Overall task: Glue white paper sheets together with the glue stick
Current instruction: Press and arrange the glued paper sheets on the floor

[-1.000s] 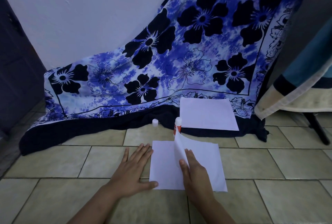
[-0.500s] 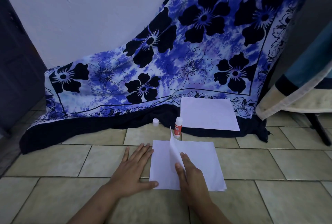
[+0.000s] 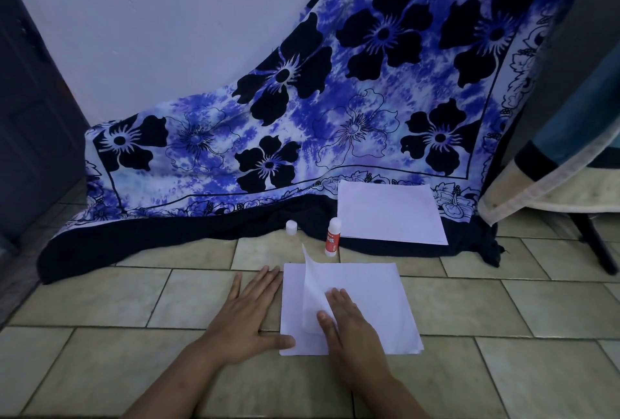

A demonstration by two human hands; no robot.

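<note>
White paper sheets (image 3: 372,297) lie stacked on the tiled floor in front of me. The top sheet's left part (image 3: 311,287) is lifted and curls upward. My right hand (image 3: 345,324) lies flat on the stack, fingers straight, pressing the top sheet down beside the curl. My left hand (image 3: 245,318) rests flat on the floor at the stack's left edge, its thumb on the near left corner. A red-and-white glue stick (image 3: 332,237) stands uncapped behind the stack, and its white cap (image 3: 291,227) stands a little to the left.
A second pile of white paper (image 3: 389,214) lies on the dark hem of a blue floral cloth (image 3: 302,123) draped against the wall. A furniture leg (image 3: 597,244) and a hanging towel (image 3: 553,163) are at the right. A dark door (image 3: 30,109) is at the left.
My right hand has slid leftward and toward me over the top sheet. The lifted flap now covers less of the glue stick. My left hand has stayed in place.
</note>
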